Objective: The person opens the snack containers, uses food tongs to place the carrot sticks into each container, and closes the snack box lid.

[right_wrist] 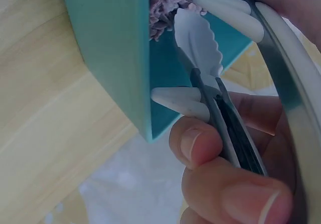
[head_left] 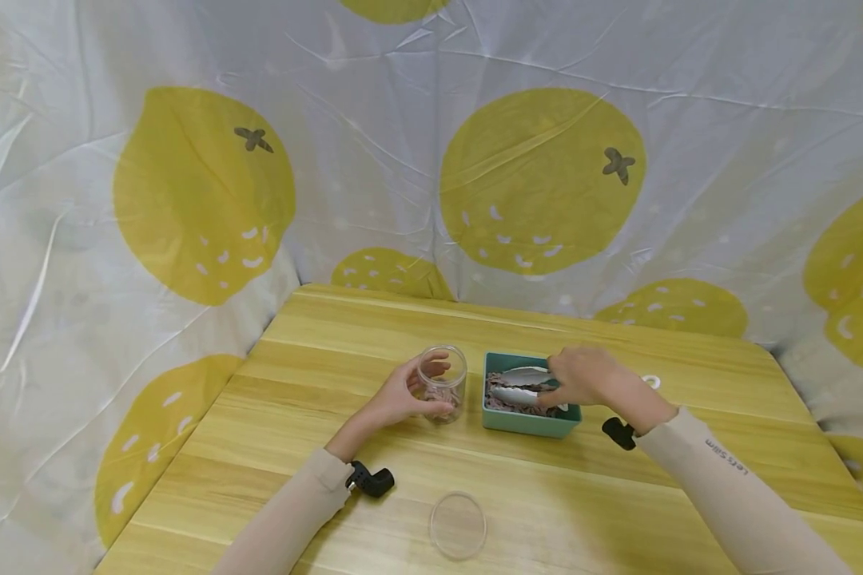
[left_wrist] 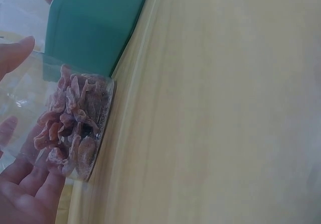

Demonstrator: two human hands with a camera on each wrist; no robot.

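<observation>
My left hand (head_left: 399,395) holds a clear jar (head_left: 455,375) upright on the table, thumb on the near side and fingers round the far side. Reddish-brown, shrivelled dried pieces (left_wrist: 72,118) fill its lower part. Right of the jar stands a teal rectangular box (head_left: 528,425) with more such pieces inside. With my right hand (head_left: 590,377) I grip metal tongs (head_left: 514,395) with pale scalloped tips. The tongs' arms are spread apart inside the box, their tips at the pieces. White prongs (right_wrist: 175,94) stick out from the tongs in the right wrist view.
A clear round lid (head_left: 459,525) lies on the wooden table (head_left: 331,335) in front of the jar. Behind and left of the table hangs a pale curtain (head_left: 374,160) with a yellow fruit print. Black wrist devices (head_left: 372,481) sit at both cuffs.
</observation>
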